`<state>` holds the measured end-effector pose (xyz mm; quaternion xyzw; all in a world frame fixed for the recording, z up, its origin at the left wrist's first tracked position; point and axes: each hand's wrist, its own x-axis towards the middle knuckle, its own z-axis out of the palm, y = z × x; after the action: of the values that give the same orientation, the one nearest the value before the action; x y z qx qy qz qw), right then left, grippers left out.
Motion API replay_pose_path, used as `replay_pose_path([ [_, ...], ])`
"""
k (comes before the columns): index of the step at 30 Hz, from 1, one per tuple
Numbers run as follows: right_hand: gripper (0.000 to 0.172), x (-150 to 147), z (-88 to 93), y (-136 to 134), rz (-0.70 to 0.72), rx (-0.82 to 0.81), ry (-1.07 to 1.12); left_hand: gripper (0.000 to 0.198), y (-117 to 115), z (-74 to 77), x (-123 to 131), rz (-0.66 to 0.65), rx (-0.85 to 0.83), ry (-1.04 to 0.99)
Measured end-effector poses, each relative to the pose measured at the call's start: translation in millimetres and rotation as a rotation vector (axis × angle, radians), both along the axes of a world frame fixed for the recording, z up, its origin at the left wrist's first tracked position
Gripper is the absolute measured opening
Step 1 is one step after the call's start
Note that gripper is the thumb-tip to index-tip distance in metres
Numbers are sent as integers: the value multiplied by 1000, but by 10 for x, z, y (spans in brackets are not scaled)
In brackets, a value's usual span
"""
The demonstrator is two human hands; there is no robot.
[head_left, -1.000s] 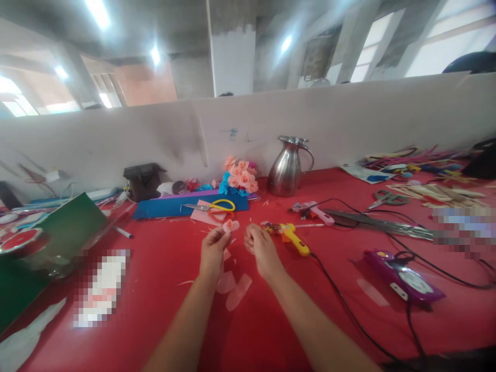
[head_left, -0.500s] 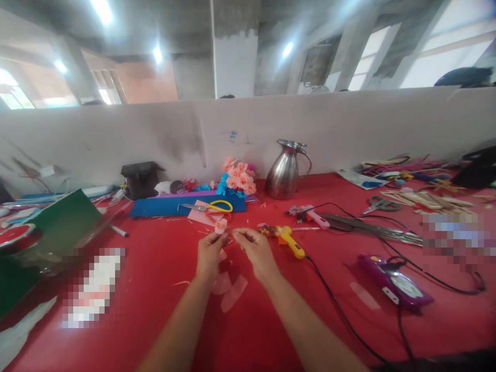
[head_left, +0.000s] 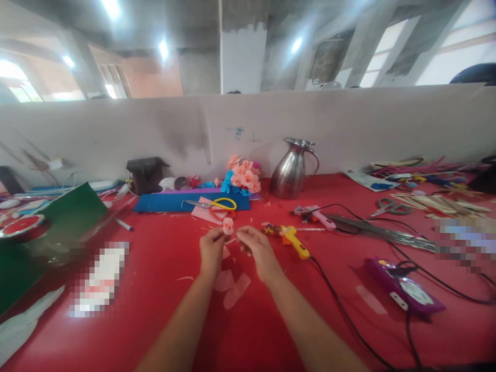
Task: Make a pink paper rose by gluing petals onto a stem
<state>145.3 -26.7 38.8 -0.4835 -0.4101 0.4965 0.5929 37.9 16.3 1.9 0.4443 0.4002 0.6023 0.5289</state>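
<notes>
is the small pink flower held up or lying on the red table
Held up: the left hand pinches the small pink flower from below.

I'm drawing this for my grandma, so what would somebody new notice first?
Probably the bright red table, which fills the lower view. At its back, a bunch of peach and blue flowers stands out beside a shiny metal jug. Closer, the left hand holds up one small pink flower.

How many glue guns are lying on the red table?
2: the yellow glue gun lies just to the right of the right hand; the pink glue gun lies farther back and farther right. Others might be hidden.
</notes>
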Motion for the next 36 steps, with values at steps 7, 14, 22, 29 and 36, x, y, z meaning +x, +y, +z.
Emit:
replay_pose_path([
  [7,18,-68,16,-14,56,12,20,13,4,-47,-16,43,142,89],
  [14,21,-87,-2,-12,91,-43,89,14,-8,-39,-25,75,176,99],
  [22,20,-114,-21,-13,92,-70,116,17,-33,-13,-18,74,182,127],
  [29,15,-116,-56,-24,121,-73,112,23,-21,-35,-19,89,153,117],
  [36,21,-98,-71,-2,115,-59,144,13,-35,-7,-2,55,113,58],
])
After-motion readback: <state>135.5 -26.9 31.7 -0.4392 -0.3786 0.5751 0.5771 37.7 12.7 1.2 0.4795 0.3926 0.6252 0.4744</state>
